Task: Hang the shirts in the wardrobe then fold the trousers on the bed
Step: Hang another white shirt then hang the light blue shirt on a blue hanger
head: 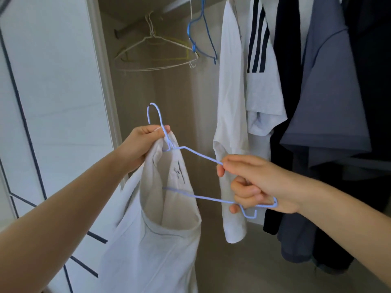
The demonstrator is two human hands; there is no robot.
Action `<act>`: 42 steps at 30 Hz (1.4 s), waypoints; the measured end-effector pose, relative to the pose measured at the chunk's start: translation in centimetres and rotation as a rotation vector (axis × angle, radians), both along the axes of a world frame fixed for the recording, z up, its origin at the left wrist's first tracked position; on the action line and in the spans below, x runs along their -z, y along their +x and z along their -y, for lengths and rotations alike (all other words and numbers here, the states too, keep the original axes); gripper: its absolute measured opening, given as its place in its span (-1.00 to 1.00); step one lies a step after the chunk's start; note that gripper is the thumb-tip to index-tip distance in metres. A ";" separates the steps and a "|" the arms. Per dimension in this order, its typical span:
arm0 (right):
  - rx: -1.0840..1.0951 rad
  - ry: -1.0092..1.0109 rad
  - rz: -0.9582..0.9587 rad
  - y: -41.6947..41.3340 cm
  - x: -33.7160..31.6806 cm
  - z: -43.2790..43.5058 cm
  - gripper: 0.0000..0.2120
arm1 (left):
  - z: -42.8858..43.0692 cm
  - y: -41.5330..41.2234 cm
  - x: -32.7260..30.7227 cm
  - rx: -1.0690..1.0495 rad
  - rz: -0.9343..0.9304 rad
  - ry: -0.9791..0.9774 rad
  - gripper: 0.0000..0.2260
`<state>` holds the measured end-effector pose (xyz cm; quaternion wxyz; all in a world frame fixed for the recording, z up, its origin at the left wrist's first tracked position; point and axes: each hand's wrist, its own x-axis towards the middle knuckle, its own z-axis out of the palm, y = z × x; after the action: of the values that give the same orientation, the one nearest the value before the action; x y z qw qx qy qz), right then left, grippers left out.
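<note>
A white shirt (pixel 160 240) hangs from my left hand (pixel 140 142), which pinches its collar together with the neck of a light blue wire hanger (pixel 198 155). The hanger's left half sits inside the shirt's neck opening. My right hand (pixel 256 182) grips the hanger's bare right shoulder, fingers curled round the wire. Both hands are in front of the open wardrobe, below the rail (pixel 127 31).
Several empty white, yellow and blue hangers (pixel 156 51) hang on the rail at the left. Shirts hang at the right: a white one (pixel 230 102), a striped one (pixel 264 81), dark ones (pixel 330 102). The white wardrobe door (pixel 53 102) stands at the left.
</note>
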<state>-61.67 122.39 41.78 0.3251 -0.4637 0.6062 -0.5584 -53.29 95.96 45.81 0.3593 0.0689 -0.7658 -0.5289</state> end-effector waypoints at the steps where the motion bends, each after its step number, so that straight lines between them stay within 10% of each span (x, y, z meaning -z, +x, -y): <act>1: 0.010 -0.019 -0.014 0.2 0.1 0.1 -0.80 | -0.1 0.1 -0.3 0.011 -0.014 0.031 -0.77; 16: -0.092 -0.491 0.279 -1.8 -1.8 -2.1 -0.78 | -2.3 1.5 -6.9 -0.544 0.029 -0.828 -0.76; 36: -0.281 -0.572 0.298 -2.2 -1.4 -1.4 -0.79 | -5.6 2.0 -8.7 -0.117 -0.073 -0.997 -0.56; 42: -0.626 -0.506 0.493 -4.5 -0.7 -0.4 -0.64 | -5.3 1.7 -7.7 -0.424 -0.212 -1.203 -0.63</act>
<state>-66.14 122.83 42.44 0.4888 -0.5424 0.1870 -0.6572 -51.61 101.26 53.55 0.5055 -0.0473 -0.8585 0.0715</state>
